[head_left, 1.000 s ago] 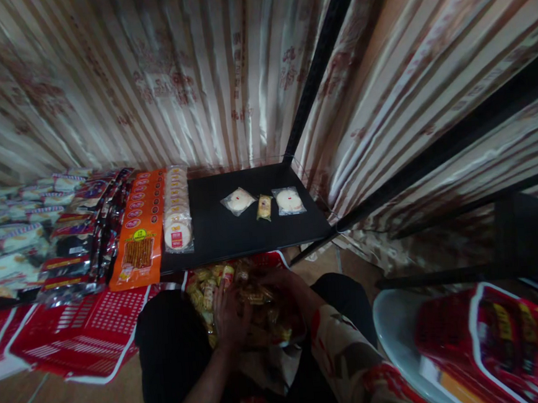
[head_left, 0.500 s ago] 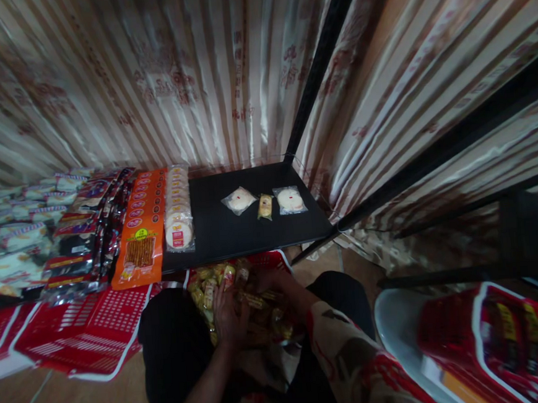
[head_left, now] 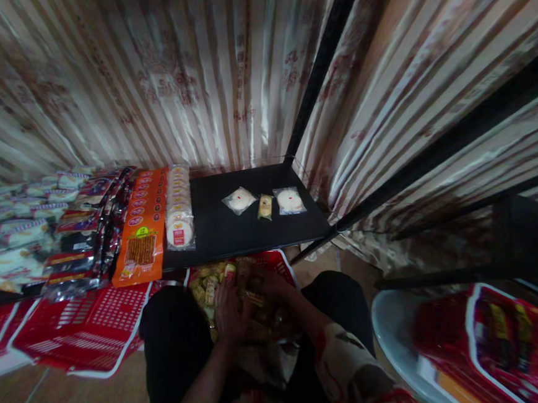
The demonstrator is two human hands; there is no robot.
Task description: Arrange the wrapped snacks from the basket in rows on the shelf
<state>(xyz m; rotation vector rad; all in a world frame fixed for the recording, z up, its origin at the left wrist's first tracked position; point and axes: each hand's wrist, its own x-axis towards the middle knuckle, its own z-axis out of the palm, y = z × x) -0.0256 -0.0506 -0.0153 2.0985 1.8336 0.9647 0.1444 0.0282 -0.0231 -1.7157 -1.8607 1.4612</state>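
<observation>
Heaped in a red basket (head_left: 280,259) just in front of the shelf (head_left: 234,232), below its front edge: small yellow packets (head_left: 210,280), loose and jumbled. Laid palm-down on the heap, the left hand (head_left: 229,313), fingers close together and bent into the packets; too dim to tell whether pinching one. Just beside it, the right hand (head_left: 269,288), fingers dug in among the wrappers and mostly hidden; cannot tell whether spread or closed on anything.

On the shelf, toward its right end: one yellow packet (head_left: 264,206) lying alone, flanked by two wrapped cakes (head_left: 241,199), round and white, each just beside it and not touching. Bare black board around them. Near the middle of the shelf, a tidy row of round cakes (head_left: 177,205) running front to back. Hard against that row, orange packs (head_left: 144,236), then dark packs (head_left: 85,234), then pale ones out at the shelf's far left end.

Judging by this: left half of the shelf filled, right part barely begun, with a single yellow packet out and nearly the whole heap left in the basket.

Below the shelf's left half, flat red trays (head_left: 74,328) on the floor. Behind the shelf, a striped curtain (head_left: 170,79). Off its right end, a white stool (head_left: 392,341) carrying a red box (head_left: 494,339).
</observation>
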